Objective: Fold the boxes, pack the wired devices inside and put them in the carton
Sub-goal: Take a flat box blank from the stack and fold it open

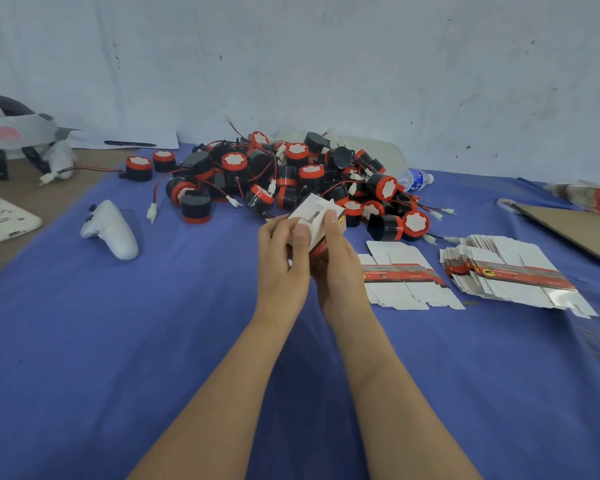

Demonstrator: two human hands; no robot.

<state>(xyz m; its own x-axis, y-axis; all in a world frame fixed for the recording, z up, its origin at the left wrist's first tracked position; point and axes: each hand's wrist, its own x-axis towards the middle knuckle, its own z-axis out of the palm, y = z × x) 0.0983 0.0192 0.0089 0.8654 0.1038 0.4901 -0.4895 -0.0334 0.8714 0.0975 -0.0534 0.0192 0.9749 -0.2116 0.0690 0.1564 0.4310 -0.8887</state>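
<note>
A small white box with a red band (314,216) is held up over the blue cloth, just in front of the pile of devices. My left hand (280,258) grips its left side with the thumb across the white end flaps. My right hand (338,261) grips it from the right, thumb pressed on the flaps. Behind lies a heap of black-and-red round wired devices (284,174) with red-black leads and white plugs. Two stacks of flat unfolded boxes (406,278) (513,271) lie to the right.
A white game controller (113,230) lies on the blue cloth (118,341) at left. A plastic water bottle (417,178) lies behind the pile. A brown cardboard sheet (575,230) is at the right edge. A white headset (11,133) and a white tablet (0,216) sit far left.
</note>
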